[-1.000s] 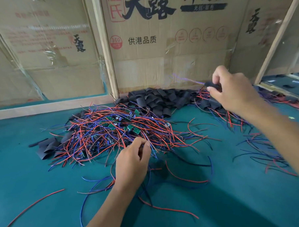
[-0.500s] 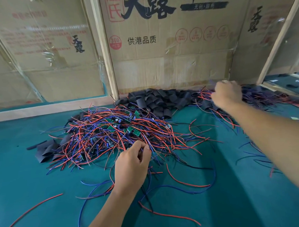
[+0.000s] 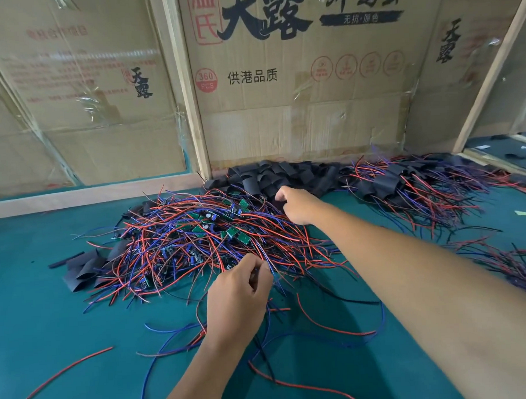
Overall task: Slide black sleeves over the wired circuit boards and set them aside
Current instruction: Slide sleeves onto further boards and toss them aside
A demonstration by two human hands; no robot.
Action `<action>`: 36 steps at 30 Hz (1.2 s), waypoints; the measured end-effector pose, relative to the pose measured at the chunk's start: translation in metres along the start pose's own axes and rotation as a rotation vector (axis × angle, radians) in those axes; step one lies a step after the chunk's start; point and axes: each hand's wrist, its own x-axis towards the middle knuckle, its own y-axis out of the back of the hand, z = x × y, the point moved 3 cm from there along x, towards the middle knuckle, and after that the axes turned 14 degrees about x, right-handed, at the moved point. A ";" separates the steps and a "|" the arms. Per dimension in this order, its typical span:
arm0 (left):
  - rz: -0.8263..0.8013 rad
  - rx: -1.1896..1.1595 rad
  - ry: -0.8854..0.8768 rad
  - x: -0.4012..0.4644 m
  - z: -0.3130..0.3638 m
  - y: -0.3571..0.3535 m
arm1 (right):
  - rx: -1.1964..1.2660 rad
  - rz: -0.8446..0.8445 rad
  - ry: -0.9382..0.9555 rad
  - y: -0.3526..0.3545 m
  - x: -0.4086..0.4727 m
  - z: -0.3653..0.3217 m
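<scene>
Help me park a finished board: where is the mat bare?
Bare green mat lies near-left, bordered by the stray red wire and wire pile. Crowded: the sleeve heap by the cardboard, and the far-right bundles.

sleeves behind wired boards, finished pile right

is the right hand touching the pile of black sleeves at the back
Touching. The head view shows the right hand reaching into the near edge of the black sleeves, its curled fingers down among them with no gap showing.
</scene>
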 end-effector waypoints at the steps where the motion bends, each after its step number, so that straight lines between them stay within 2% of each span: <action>1: 0.001 0.002 -0.005 0.000 0.001 0.001 | -0.020 0.012 -0.012 -0.001 0.002 0.001; 7: -0.006 0.004 -0.041 -0.001 0.003 0.001 | -0.174 0.074 -0.045 -0.005 0.017 0.005; 12: 0.010 0.001 -0.054 0.000 0.003 0.000 | -0.184 0.248 0.051 -0.003 0.016 0.005; 16: -0.001 -0.020 -0.078 -0.002 0.005 0.002 | 0.102 0.364 0.064 0.001 -0.010 0.002; 19: 0.016 -0.006 -0.170 -0.005 0.013 0.005 | 0.552 0.499 0.051 0.014 -0.051 -0.014; 21: 0.052 0.019 -0.239 -0.009 0.021 0.004 | 0.884 0.444 0.124 0.014 -0.089 -0.029; 23: 0.078 0.064 -0.253 -0.011 0.028 0.001 | 1.049 0.287 0.147 0.007 -0.129 -0.036; 25: 0.018 0.108 -0.222 -0.012 0.030 -0.004 | 1.036 0.175 0.063 -0.007 -0.161 -0.033; 28: -0.091 0.188 -0.176 -0.012 0.024 -0.010 | 0.815 0.203 -0.053 -0.018 -0.183 -0.019; 33: -0.003 0.244 -0.309 -0.017 0.036 -0.003 | 0.801 0.150 -0.064 -0.033 -0.195 -0.012; 34: 0.012 0.240 -0.304 -0.017 0.036 -0.001 | 0.862 0.134 -0.058 -0.033 -0.196 -0.011; 36: 0.052 0.234 -0.297 -0.015 0.036 0.004 | 1.160 0.007 -0.100 -0.033 -0.196 -0.009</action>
